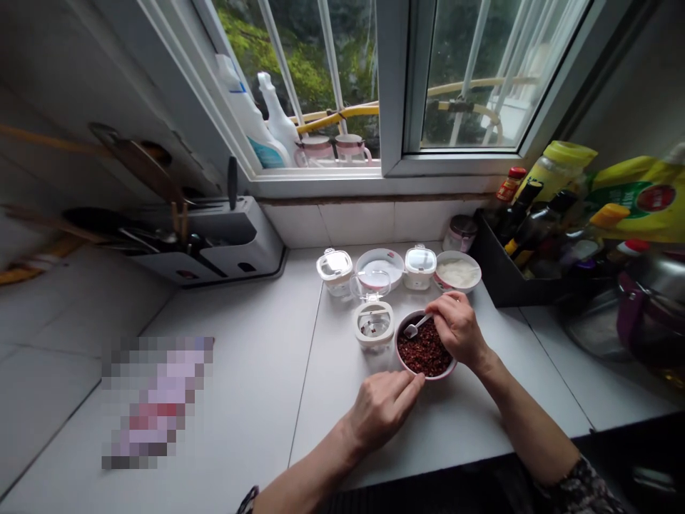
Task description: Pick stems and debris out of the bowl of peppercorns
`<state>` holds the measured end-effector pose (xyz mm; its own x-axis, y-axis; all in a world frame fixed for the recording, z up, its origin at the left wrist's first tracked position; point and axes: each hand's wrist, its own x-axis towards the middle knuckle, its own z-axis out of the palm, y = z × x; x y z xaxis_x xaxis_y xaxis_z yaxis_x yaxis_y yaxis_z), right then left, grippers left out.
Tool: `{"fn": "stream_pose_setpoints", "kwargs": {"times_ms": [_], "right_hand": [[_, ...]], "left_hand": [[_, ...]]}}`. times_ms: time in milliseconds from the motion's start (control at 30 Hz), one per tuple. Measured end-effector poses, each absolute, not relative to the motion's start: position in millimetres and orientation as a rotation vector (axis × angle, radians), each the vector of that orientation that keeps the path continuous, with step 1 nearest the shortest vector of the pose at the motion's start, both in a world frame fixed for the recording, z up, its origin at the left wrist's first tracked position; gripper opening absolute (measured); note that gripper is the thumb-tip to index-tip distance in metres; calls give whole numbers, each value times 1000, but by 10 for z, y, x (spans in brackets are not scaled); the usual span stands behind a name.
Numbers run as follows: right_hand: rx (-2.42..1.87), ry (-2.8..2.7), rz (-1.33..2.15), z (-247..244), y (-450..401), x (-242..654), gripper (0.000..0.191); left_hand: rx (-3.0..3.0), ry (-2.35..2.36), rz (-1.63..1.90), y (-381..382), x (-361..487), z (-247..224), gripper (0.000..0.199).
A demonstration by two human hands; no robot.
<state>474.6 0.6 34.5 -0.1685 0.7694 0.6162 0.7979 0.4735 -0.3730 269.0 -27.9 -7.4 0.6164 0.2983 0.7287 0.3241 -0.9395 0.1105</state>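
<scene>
Pinching a small white spoon [412, 330] in the right grip [456, 328], with its scoop on the dark red granules [422, 354] at the left side of the round bowl [434, 377]. Reaching to that bowl's near rim with the left grip [381, 407], fingers drawn together; cannot tell whether clasping it or merely pressing against it. Hiding the bowl's right edge and some granules under the right grip. Just left of the bowl, beyond the left grip, standing on the white worktop [257, 371]: an open jar [373, 338] with a few reddish bits inside. Tipped up behind it, partly in front of the powder bowl [393, 258]: a clear lid [369, 287]. Lined up beyond both grips, from left to right: a closed jar [335, 267], the powder bowl, a second closed jar [420, 268] and a bowl of pale grains [473, 288], the last just past the right grip. Crowding the space farther right of the right grip: a black bin [514, 289] packed with bottles [543, 218], and a metal pot [661, 285]. Well to the left of the left grip: a purplish item [160, 400], pixelated beyond telling. Farther off beyond it: a grey utensil holder [257, 243]
</scene>
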Motion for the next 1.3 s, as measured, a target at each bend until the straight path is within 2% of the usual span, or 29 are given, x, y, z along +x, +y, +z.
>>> {"fn": "stream_pose_setpoints", "kwargs": {"times_ms": [433, 833, 1133, 1300], "right_hand": [[-1382, -1930, -64, 309, 20, 4726, 21], [-1481, -1688, 147, 303, 54, 4776, 23], [-1388, -1311, 663, 393, 43, 4794, 14], [-1347, -1338, 539, 449, -45, 4620, 16]], "left_hand": [[-2791, -517, -1257, -269, 2690, -66, 18], [-2800, -540, -1247, -280, 2679, -37, 18], [-2814, -536, -1240, -280, 2674, -64, 18], [-2786, -527, -1265, -276, 2689, -63, 19]]}}
